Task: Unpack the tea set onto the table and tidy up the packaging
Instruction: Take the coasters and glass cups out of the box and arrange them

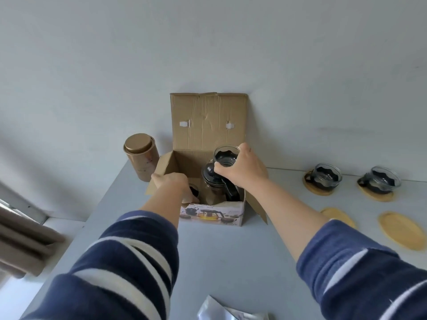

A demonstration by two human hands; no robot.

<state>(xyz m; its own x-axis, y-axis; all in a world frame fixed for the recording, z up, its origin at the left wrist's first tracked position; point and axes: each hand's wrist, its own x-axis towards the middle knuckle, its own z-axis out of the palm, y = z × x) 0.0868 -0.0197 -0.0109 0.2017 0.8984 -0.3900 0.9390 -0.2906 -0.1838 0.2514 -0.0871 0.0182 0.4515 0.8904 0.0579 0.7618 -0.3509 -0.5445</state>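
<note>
An open cardboard box stands at the back of the grey table, lid flap up against the wall. My right hand grips a glass cup with a black holder, lifted just above the box. Below the cup, a glass teapot with a black lid sits inside the box. My left hand rests on the box's left flap, fingers curled over its edge. Beside that hand, another dark cup shows partly inside the box.
Two glass cups stand on wooden coasters at the right. Two bare wooden coasters lie nearer. A gold tin stands left of the box. A silvery bag lies at the front edge. A curtain hangs left.
</note>
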